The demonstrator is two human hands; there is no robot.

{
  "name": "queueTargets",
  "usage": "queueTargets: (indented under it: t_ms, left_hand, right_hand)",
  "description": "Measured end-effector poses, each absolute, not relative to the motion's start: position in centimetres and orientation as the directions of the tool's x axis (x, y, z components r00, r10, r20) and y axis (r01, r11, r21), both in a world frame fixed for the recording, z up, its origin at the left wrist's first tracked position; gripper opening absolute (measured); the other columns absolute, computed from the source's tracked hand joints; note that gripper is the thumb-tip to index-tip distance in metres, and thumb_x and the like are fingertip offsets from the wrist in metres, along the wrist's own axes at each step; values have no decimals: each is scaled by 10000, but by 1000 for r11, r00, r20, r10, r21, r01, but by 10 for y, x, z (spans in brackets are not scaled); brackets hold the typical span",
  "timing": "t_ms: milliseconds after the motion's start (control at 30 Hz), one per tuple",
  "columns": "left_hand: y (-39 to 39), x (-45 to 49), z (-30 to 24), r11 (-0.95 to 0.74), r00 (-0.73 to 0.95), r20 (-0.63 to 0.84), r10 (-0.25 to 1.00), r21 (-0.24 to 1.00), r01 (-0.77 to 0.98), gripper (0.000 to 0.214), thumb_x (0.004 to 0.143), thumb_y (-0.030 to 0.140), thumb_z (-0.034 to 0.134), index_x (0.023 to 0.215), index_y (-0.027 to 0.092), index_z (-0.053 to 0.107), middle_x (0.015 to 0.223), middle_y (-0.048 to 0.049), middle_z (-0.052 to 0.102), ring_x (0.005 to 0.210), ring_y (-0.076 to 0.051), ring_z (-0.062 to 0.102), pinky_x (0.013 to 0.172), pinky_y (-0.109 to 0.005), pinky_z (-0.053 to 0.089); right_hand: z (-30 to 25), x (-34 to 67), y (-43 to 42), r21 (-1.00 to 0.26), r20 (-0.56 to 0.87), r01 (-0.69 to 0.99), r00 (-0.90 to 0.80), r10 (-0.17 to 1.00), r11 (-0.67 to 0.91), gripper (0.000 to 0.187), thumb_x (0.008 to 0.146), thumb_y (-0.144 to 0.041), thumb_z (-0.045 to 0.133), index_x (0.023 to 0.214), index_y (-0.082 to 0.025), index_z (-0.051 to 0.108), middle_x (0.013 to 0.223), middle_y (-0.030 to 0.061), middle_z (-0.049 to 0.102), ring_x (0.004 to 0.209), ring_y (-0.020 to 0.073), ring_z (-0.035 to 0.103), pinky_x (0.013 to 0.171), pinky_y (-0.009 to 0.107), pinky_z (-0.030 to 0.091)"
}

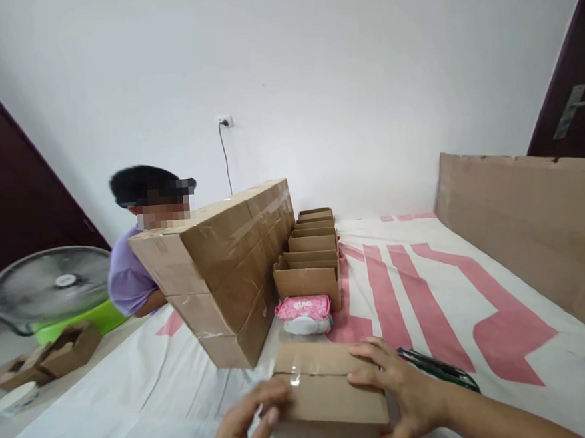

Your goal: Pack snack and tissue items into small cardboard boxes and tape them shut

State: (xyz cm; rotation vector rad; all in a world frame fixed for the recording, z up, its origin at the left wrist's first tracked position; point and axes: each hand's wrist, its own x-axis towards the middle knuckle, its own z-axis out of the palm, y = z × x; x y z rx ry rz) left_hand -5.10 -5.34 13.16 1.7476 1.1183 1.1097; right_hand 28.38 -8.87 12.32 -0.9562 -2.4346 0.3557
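A small closed cardboard box [320, 384] with clear tape along its top seam lies on the white and pink sheet [428, 289] right in front of me. My right hand [399, 388] rests on the box's right end, fingers curved over its top and side. At the box's left end my left hand [244, 422] touches it with bent fingers, one fingertip at the tape seam. Just beyond the box lies a pink packet [304, 313].
A tall stack of sealed cartons [221, 271] stands left of centre, with a row of open boxes [309, 258] beside it. Another person in a purple shirt [129, 277] sits behind the stack. A fan [46, 283], a large cardboard panel [528, 229], and a dark green tool [440, 367] are nearby.
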Motion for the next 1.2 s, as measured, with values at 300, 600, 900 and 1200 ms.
queueTargets:
  t_ms: [300, 600, 900, 1200]
  left_hand:
    - [-20, -14, 118, -358, 354, 267, 896, 906, 225, 432, 880, 558, 569, 1104, 228, 732, 1527, -146, 463, 1405, -375, 429, 1170, -595, 304]
    - [-23, -21, 121, -295, 380, 215, 900, 941, 166, 432, 860, 538, 611, 1132, 215, 702, 1558, -147, 416, 1427, -373, 393, 1185, -556, 286]
    - [-25, -16, 120, -258, 366, 223, 903, 965, 48, 513, 840, 492, 660, 1267, 226, 563, 1532, -142, 447, 1447, -332, 361, 1208, -518, 246]
    - [-26, -16, 118, -245, 358, 234, 904, 969, -15, 552, 836, 447, 682, 1324, 241, 529, 1514, -116, 470, 1439, -327, 366, 1211, -503, 238]
  right_hand:
    - [126, 336, -125, -558, 290, 690, -358, 888, 461, 804, 857, -621, 600, 1507, -228, 336, 1535, 169, 403, 1421, 340, 368, 1145, 534, 349]
    - [70, 380, -131, -277, 56, 960, 60, 997, -42, 474, 858, -177, 474, 1312, -157, 607, 1186, 167, 669, 1121, 334, 602, 971, 506, 473]
    - [114, 367, -96, -191, 496, 964, -66, 866, 183, 409, 953, -168, 371, 1307, -118, 569, 1075, 153, 626, 916, 259, 637, 773, 380, 507]
    - [214, 224, -73, 315, 655, 744, -620, 432, 589, 289, 963, -112, 434, 1144, -179, 649, 1014, 74, 701, 944, 219, 583, 1023, 489, 273]
